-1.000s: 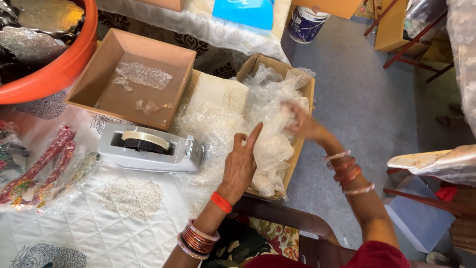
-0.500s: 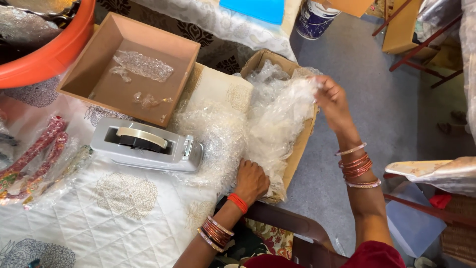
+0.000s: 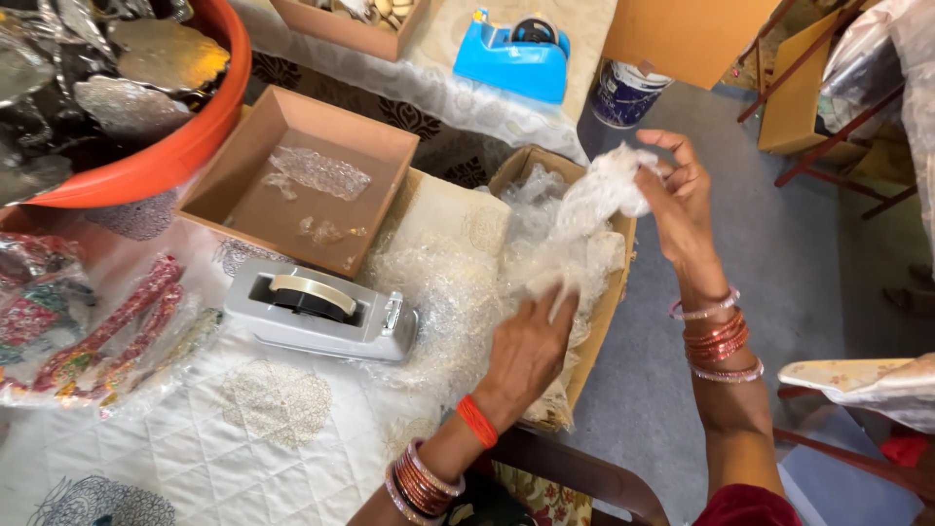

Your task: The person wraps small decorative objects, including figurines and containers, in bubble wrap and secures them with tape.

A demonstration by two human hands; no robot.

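Observation:
My right hand [image 3: 677,200] is raised above the table's right edge and grips the top end of a crumpled sheet of clear bubble wrap [image 3: 594,209]. The sheet stretches down and to the left to my left hand [image 3: 531,346], which pinches its lower end over a cardboard box [image 3: 609,312] stuffed with more clear wrap. A loose pile of bubble wrap [image 3: 438,292] lies on the table just left of my left hand. Both wrists carry several bangles.
A grey tape dispenser [image 3: 317,312] sits on the white quilted cloth [image 3: 195,438]. Behind it is an open brown box [image 3: 292,185] with plastic scraps. An orange tub [image 3: 166,146] is far left, a blue tape dispenser [image 3: 511,58] at the back, packets of bangles [image 3: 107,331] left.
My right hand has lifted up and to the right, pulling a length of bubble wrap out of the box. My left hand has slid right and taken hold of the sheet's lower end.

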